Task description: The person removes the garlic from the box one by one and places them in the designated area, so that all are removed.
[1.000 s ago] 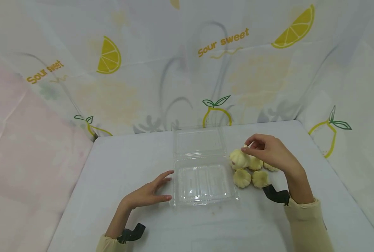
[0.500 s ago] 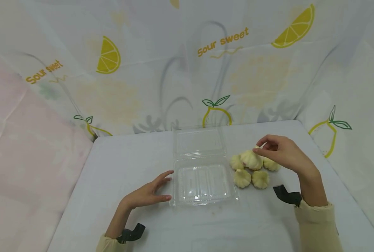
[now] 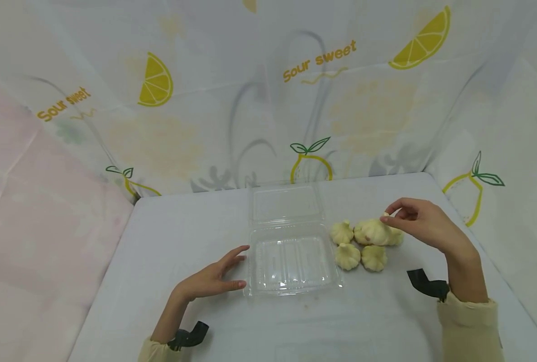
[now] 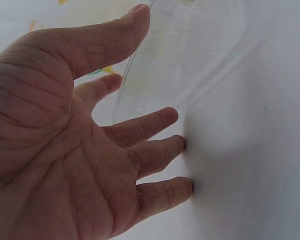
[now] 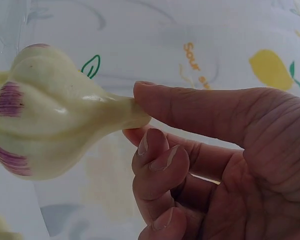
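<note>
My right hand (image 3: 424, 221) pinches a garlic bulb (image 5: 50, 115) by its stem between thumb and fingers. Pale cream with purple streaks, the bulb hangs over other garlic and partly hides it in the head view. Several more bulbs lie close together on the table, among them a front bulb (image 3: 374, 258) and a left bulb (image 3: 342, 233). Left of them sits a clear plastic clamshell box (image 3: 291, 291), its lid (image 3: 286, 203) laid back and nothing inside. My left hand (image 3: 209, 278), fingers spread, is at the box's left edge; its lower fingertips meet the white tabletop in the left wrist view.
A white-covered table (image 3: 191, 221) bears everything. Behind it hangs a lemon-print cloth (image 3: 232, 110), with a pink cloth (image 3: 47, 226) at the left. A black curved mount (image 3: 427, 286) juts from the right wrist, and another mount (image 3: 189, 336) from the left.
My right hand has moved right with the held garlic bulb, from above the left bulb to above those on the right. The left hand and the box have stayed put.
</note>
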The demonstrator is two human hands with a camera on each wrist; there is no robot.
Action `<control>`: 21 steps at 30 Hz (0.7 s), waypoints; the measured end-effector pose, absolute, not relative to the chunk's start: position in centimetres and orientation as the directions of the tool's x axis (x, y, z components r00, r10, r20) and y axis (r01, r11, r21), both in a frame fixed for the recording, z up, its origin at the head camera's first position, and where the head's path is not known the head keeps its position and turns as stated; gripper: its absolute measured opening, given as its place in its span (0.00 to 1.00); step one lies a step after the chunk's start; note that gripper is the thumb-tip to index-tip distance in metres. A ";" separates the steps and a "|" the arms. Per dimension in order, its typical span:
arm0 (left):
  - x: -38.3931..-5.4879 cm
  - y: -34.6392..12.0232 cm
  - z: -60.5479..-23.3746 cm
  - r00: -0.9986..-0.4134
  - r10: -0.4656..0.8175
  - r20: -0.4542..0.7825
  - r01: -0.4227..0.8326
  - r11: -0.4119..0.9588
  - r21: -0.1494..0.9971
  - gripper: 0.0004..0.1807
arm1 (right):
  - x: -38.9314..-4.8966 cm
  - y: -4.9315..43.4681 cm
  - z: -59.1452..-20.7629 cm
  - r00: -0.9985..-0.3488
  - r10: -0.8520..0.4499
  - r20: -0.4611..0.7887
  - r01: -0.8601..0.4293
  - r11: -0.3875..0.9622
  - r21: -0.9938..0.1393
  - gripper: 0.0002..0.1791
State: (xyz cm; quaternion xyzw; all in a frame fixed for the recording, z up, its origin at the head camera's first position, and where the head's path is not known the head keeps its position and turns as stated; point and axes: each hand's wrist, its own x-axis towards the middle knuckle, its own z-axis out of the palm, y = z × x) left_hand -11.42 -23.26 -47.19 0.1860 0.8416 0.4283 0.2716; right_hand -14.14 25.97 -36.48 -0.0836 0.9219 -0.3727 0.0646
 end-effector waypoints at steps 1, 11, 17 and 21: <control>-11.4 -23.3 -47.2 -0.783 0.546 -0.297 0.081 0.564 0.822 0.46 | -14.1 26.2 -36.5 -0.978 -0.198 -0.060 -0.102 0.713 -0.694 0.16; -11.3 -23.3 -47.0 -0.784 0.544 -0.299 0.078 0.565 0.822 0.46 | -13.6 28.0 -36.8 -0.978 -0.190 -0.085 -0.082 0.728 -0.681 0.17; -11.3 -23.3 -47.1 -0.785 0.545 -0.295 0.082 0.564 0.822 0.46 | -13.4 28.9 -37.3 -0.975 -0.194 -0.108 -0.071 0.732 -0.678 0.16; -11.3 -23.3 -47.1 -0.785 0.545 -0.295 0.079 0.560 0.824 0.46 | -13.3 29.4 -37.6 -0.972 -0.198 -0.125 -0.064 0.737 -0.673 0.16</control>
